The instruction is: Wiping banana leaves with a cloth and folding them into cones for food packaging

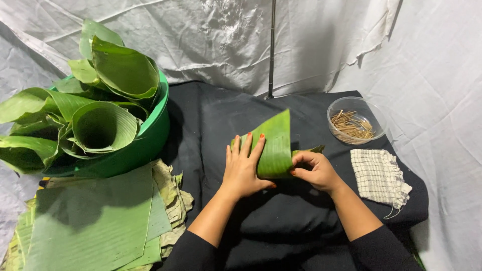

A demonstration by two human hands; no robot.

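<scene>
**Folded banana leaf held by two hands: where it could slip or split**

The folded leaf piece (275, 145) lies near the middle of the black cloth (211, 120) covering the tabletop, and everything else is placed here relative to it. The left hand (242, 168) rests flat on the leaf's left side, fingers spread and pressing down. The right hand (314, 168) pinches the leaf's lower right edge between thumb and fingers, where a small flap sticks out to the right.

Risks, as I judge them:

- **Springing open.** The leaf looks stiff and curved. If the flat hand eases its pressure, the fold may unroll.
- **Tearing along the grain.** Fine ribs run the length of the leaf; a hard pinch or sharp crease at the right edge could split it.
- **Sliding.** The cloth is soft and wrinkled, so the leaf may shift under a sideways push.
- **Knocking the bowl.** The clear bowl of thin sticks (355, 123) stands near, up and to the right of the leaf; a quick reach with the right hand could tip it.

Right of the leaf lies a checked cloth (377, 175). Well to its left stand a green tub of rolled leaves (150, 135) and, below that, a stack of flat leaves (95, 221).
</scene>
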